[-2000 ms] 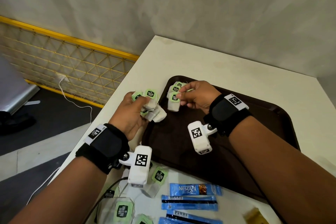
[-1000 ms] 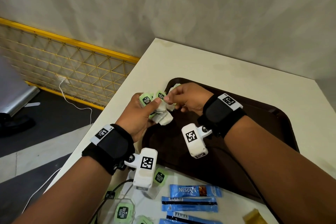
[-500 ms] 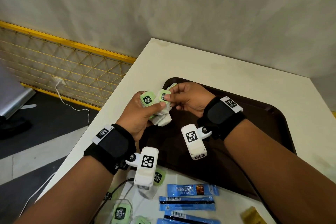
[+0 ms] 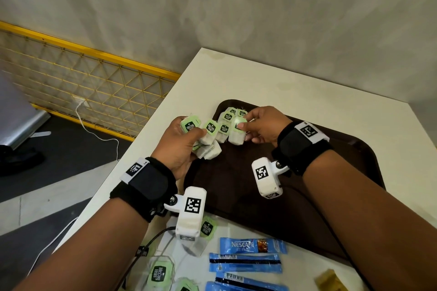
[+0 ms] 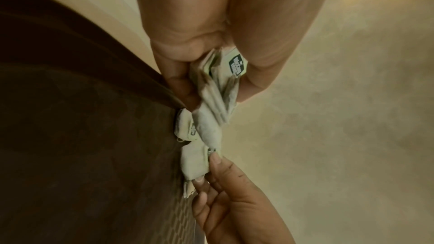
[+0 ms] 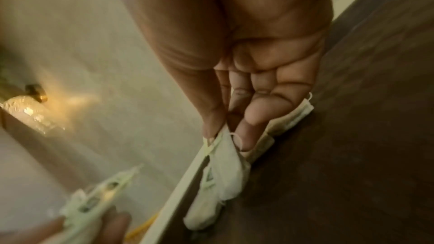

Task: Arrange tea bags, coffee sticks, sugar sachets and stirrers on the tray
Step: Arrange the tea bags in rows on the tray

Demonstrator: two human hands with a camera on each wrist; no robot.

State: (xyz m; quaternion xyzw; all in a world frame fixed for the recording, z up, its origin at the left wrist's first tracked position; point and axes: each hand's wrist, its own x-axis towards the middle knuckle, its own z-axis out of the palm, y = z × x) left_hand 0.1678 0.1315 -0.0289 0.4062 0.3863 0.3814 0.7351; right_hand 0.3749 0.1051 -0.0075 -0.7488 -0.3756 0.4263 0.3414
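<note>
Left hand grips a fanned bunch of green-tagged white paper tea bags over the dark brown plastic tray's left edge. Right hand pinches one green-tagged tea bag by its top, bag hanging below the fingertips beside the bunch.

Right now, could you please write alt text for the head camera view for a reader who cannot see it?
The left hand grips a bunch of tea bags while the right hand pinches one tea bag over a brown tray. Blue coffee sticks lie on the white table.

the right hand has drawn one tea bag out of the left hand's bunch and carried it right, over the tray's far-left corner.
</note>
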